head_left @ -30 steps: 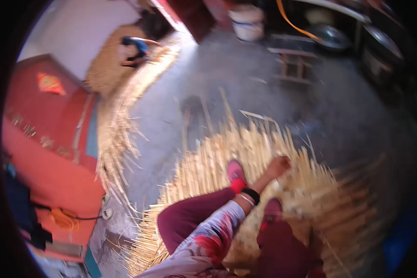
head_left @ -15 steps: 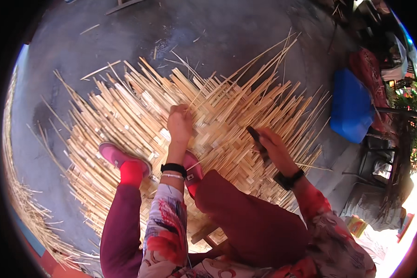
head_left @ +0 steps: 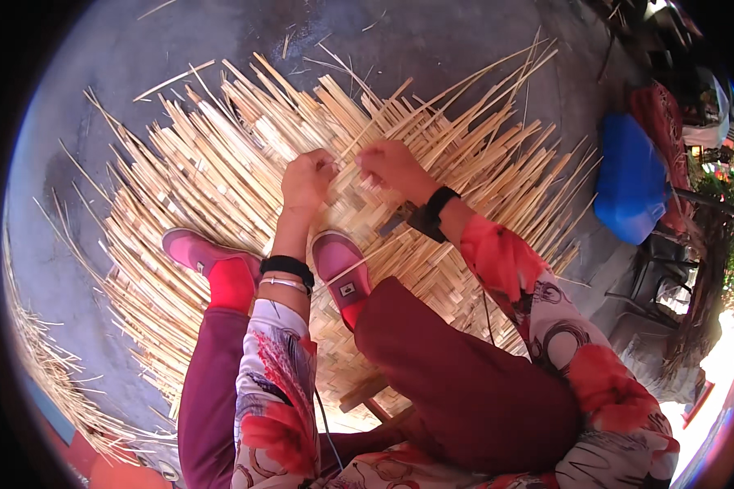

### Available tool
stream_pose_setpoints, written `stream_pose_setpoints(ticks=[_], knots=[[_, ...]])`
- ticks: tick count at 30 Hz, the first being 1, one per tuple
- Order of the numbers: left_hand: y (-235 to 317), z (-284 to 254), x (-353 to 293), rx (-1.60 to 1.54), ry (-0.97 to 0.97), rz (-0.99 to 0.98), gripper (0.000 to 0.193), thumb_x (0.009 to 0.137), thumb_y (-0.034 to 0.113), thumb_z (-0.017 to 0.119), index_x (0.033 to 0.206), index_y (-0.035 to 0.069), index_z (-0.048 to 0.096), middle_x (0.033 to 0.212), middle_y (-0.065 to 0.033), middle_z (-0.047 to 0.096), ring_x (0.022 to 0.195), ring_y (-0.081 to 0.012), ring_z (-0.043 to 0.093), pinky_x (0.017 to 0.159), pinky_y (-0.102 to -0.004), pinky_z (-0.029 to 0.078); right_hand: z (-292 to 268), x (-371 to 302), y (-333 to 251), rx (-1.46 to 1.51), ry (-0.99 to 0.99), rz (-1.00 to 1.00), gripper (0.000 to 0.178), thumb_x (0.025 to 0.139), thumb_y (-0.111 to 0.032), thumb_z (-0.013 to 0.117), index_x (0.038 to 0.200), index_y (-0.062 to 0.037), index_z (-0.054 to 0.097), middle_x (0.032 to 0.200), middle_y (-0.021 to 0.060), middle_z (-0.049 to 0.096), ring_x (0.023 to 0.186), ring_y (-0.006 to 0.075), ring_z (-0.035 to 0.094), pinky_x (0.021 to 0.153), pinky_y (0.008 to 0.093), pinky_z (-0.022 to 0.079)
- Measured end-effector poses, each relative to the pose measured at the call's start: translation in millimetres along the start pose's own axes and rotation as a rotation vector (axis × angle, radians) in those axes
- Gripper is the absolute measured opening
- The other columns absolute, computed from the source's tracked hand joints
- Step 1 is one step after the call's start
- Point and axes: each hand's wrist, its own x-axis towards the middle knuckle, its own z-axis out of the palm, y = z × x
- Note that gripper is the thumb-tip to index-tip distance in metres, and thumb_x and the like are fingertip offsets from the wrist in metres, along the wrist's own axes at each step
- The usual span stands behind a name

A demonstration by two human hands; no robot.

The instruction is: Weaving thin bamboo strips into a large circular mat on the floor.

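A large mat woven from pale bamboo strips lies under my feet, its loose strip ends fanning out at the far side. Over its middle, my left hand is closed with the fingertips pinching a thin strip. Facing it from the right, my right hand has its fingers pinched together at the strips; the exact piece between them is hard to make out. Below my right wrist a dark flat tool shows against the weave, partly hidden by the wristband.
My shoes press on the mat, and a low wooden stool shows beneath me. A blue plastic container stands at the right. More loose strips lie along the left on the grey floor.
My right hand has let go of the dark tool and come left and away from me, close to my left hand. My left hand remains near the same strips. The view has shifted a little.
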Motion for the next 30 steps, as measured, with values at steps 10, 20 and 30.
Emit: stream_pose_setpoints(ticks=[10, 20, 30], knots=[[-26, 12, 0, -0.597, -0.091, 0.024, 0.01, 0.086, 0.013, 0.067, 0.085, 0.003, 0.066, 0.066, -0.0038, 0.062, 0.061, -0.0109, 0.055, 0.059, -0.0288, 0.044, 32, 8, 0, 0.243, 0.088, -0.271, 0.019, 0.084, -0.016, 0.07, 0.088, 0.0021, 0.068, 0.068, 0.0051, 0.067, 0.056, 0.0102, 0.062, 0.05, 0.0238, 0.047], [19, -2, 0, 0.248, 0.096, 0.238, 0.017, 0.086, 0.024, 0.063, 0.085, 0.007, 0.063, 0.083, -0.0147, 0.068, 0.079, -0.0327, 0.067, 0.067, -0.0458, 0.051, -29, 12, -28, 0.074, 0.65, -0.499, 0.016, 0.09, -0.011, 0.061, 0.101, -0.0023, 0.07, 0.07, 0.0047, 0.066, 0.06, 0.0087, 0.061, 0.058, 0.0249, 0.048], [16, 11, 12, 0.359, -0.161, 0.116, 0.023, 0.087, 0.026, 0.062, 0.085, 0.003, 0.062, 0.087, -0.0188, 0.066, 0.086, -0.0377, 0.064, 0.074, -0.0474, 0.05, -39, -11, 5, 0.552, 0.445, 0.149, 0.022, 0.092, -0.02, 0.062, 0.102, -0.0003, 0.062, 0.084, 0.0075, 0.067, 0.068, 0.0146, 0.065, 0.053, 0.0266, 0.047]])
